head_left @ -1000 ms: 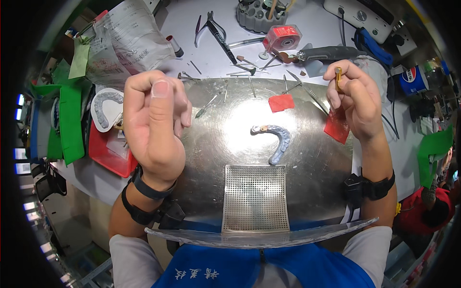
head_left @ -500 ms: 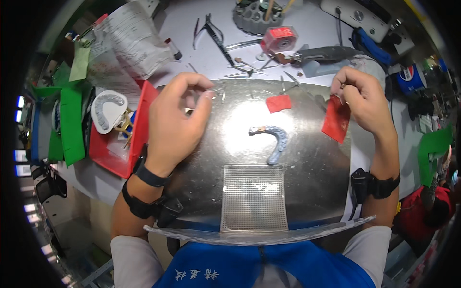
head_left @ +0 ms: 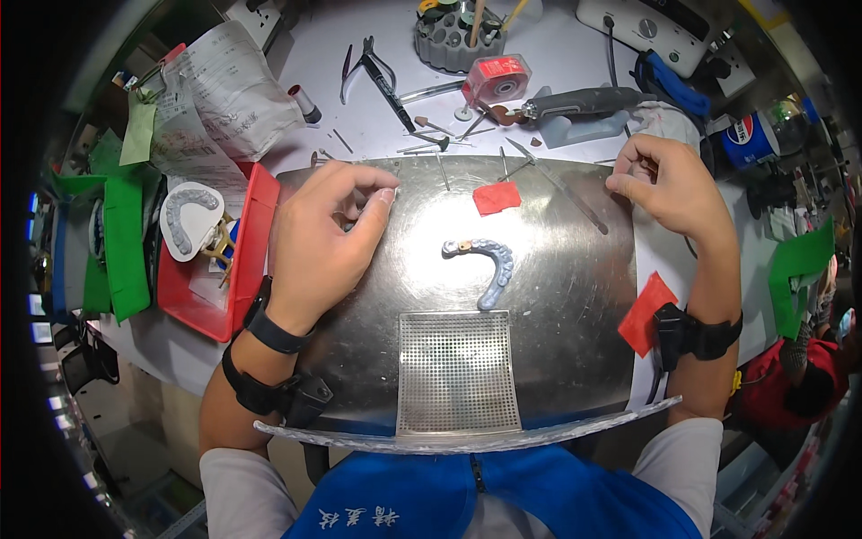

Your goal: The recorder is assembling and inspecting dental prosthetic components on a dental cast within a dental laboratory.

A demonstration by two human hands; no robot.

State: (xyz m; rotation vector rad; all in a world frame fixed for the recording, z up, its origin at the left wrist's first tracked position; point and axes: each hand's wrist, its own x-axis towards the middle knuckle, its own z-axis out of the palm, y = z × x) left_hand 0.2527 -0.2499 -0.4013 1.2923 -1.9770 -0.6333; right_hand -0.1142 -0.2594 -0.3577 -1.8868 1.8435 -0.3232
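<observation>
Your left hand [head_left: 319, 238] has flattened, fingers loosely curled, onto the shiny metal tray [head_left: 575, 296]; your right hand [head_left: 669, 184] pinches closed, contents unclear, beyond the curved grey dental arch [head_left: 485, 265].

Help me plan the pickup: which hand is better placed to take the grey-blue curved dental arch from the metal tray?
Left, probably: the left hand rests on the metal tray, nearer the grey-blue curved dental arch; the right hand sits at the far rim.

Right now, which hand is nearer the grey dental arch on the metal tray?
Left. The left hand rests just left of the arch; the right hand sits farther off at the tray's upper right edge.
</observation>
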